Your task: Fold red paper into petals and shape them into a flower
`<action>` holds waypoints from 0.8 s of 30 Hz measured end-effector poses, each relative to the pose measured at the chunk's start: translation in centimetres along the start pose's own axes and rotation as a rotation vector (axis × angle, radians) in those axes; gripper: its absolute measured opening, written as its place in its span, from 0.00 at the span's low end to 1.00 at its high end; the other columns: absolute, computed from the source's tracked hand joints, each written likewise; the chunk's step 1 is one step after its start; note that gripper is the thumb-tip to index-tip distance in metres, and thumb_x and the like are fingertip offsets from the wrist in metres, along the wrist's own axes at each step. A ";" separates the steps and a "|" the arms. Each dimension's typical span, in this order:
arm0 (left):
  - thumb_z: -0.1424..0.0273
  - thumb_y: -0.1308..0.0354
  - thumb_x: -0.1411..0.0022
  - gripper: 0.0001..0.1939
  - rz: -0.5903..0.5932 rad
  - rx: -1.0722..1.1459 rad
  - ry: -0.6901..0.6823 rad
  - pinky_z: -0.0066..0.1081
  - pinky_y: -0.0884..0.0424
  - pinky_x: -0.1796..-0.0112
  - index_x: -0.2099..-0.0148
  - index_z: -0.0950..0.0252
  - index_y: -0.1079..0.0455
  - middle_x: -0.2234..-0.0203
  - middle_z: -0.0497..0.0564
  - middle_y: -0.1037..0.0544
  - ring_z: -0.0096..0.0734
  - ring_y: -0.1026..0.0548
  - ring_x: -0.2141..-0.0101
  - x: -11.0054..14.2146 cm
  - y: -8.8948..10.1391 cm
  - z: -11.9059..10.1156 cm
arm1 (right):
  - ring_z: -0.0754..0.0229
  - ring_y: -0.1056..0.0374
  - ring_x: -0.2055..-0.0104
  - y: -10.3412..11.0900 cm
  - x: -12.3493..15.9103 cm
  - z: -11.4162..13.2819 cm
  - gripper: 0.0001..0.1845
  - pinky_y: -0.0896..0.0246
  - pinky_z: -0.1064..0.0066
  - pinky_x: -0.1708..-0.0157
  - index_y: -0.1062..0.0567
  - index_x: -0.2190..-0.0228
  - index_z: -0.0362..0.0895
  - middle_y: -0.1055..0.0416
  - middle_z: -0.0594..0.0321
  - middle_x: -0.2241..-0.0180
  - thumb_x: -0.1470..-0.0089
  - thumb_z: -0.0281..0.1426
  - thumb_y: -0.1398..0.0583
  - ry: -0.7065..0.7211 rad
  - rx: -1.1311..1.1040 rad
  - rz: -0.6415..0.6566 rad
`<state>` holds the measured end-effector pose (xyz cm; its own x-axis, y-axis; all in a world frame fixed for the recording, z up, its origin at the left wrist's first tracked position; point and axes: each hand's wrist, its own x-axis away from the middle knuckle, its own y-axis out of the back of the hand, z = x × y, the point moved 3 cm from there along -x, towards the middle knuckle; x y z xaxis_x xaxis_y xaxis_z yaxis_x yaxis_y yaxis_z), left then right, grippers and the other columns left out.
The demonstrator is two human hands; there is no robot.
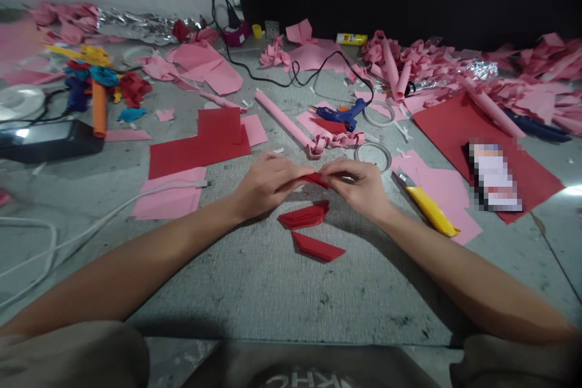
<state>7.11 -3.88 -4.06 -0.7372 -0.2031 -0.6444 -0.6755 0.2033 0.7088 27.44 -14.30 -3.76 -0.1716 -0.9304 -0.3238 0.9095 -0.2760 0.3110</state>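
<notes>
Between my two hands is a small folded piece of red paper (317, 179), pinched at both ends just above the table. My left hand (271, 185) grips its left end, fingers pressed together. On the other end, the thumb and fingers of my right hand (357, 185) are closed. Part of the paper is hidden by the fingers. Below the hands lie a stack of folded red paper pieces (304, 216) and another folded red piece (318, 247), both with slanted ends. A pink paper chain (336, 140) rests just beyond my hands.
A yellow utility knife (431, 209) and a phone (495, 176) lie to the right. Behind my hands are a blue glue gun (343, 114), its black cord and a tape roll (373, 156). Red sheets (195, 148) and a white cable (150, 191) are at left; crumpled pink paper lines the back.
</notes>
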 end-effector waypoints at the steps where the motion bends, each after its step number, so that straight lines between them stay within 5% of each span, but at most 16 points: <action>1: 0.65 0.41 0.21 0.11 -0.002 0.004 -0.001 0.38 0.31 0.53 0.41 0.58 0.24 0.69 0.45 0.17 0.31 0.20 0.66 0.0 0.0 0.0 | 0.57 0.19 0.60 0.0 0.0 0.1 0.07 0.23 0.64 0.56 0.13 0.66 0.48 0.15 0.62 0.63 0.40 0.26 0.33 0.002 -0.013 0.004; 5: 0.66 0.39 0.22 0.09 -0.007 0.024 0.011 0.39 0.31 0.53 0.44 0.59 0.23 0.66 0.47 0.15 0.32 0.20 0.66 -0.2 0.1 -0.1 | 0.55 0.19 0.58 0.0 0.0 -0.1 0.04 0.23 0.64 0.58 0.12 0.63 0.48 0.14 0.61 0.60 0.39 0.31 0.31 -0.053 -0.034 0.004; 11: 0.62 0.40 0.22 0.09 -0.094 0.052 0.141 0.37 0.27 0.55 0.49 0.59 0.23 0.61 0.49 0.13 0.32 0.19 0.65 -0.3 0.3 0.2 | 0.57 0.18 0.60 0.3 -0.4 -1.1 0.16 0.20 0.64 0.60 0.13 0.51 0.48 0.13 0.59 0.57 0.38 0.39 0.30 -0.214 -0.243 0.041; 17: 0.65 0.38 0.25 0.05 -0.172 0.181 0.321 0.33 0.24 0.60 0.51 0.61 0.26 0.62 0.48 0.17 0.32 0.20 0.64 -0.2 0.6 0.9 | 0.59 0.19 0.70 0.4 -0.9 -1.5 0.14 0.23 0.67 0.70 0.13 0.57 0.44 0.15 0.60 0.68 0.40 0.40 0.28 -0.308 -0.404 0.118; 24: 0.68 0.40 0.25 0.04 -0.123 0.204 0.236 0.29 0.30 0.69 0.54 0.61 0.32 0.68 0.45 0.24 0.26 0.27 0.71 -0.2 0.4 0.6 | 0.59 0.20 0.72 0.6 -0.8 -1.3 0.13 0.23 0.67 0.71 0.13 0.62 0.43 0.16 0.61 0.72 0.42 0.40 0.26 -0.289 -0.418 0.112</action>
<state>7.02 -3.20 -3.80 -0.6430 -0.4490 -0.6204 -0.7653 0.3463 0.5426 28.59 -13.43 -4.53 -0.1089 -0.9936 -0.0304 0.9916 -0.1064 -0.0732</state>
